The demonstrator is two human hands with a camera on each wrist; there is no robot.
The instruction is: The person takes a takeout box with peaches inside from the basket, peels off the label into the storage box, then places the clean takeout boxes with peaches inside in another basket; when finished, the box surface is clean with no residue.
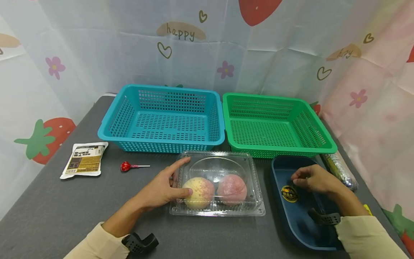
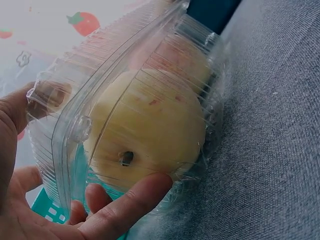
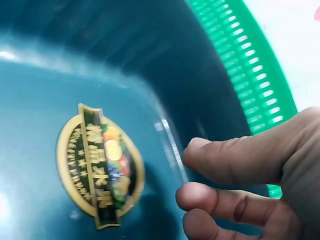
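Note:
A clear plastic clamshell box [image 1: 255, 208] with two peaches, one yellowish [image 1: 198, 192] and one pink [image 1: 231, 187], lies closed at the table's middle. My left hand [image 1: 166, 187] grips its left end, thumb and fingers spread around the corners. In the left wrist view, fingertips rest against the ribbed plastic wall [image 2: 125, 105] beside the nearer peach. To the right, my right hand [image 1: 312, 178] hovers inside a dark blue tray [image 1: 292, 216], fingers loosely bent and holding nothing. A black-and-gold fruit sticker [image 3: 100, 167] lies on the tray floor, left of the fingertips.
A blue basket [image 1: 165, 145] and a green basket [image 1: 281, 147] stand along the back. At left lie a white and gold packet [image 1: 84, 160] and a red lollipop [image 1: 126, 166]. A shiny wrapped pack [image 1: 339, 171] lies behind the tray, at the table's right edge.

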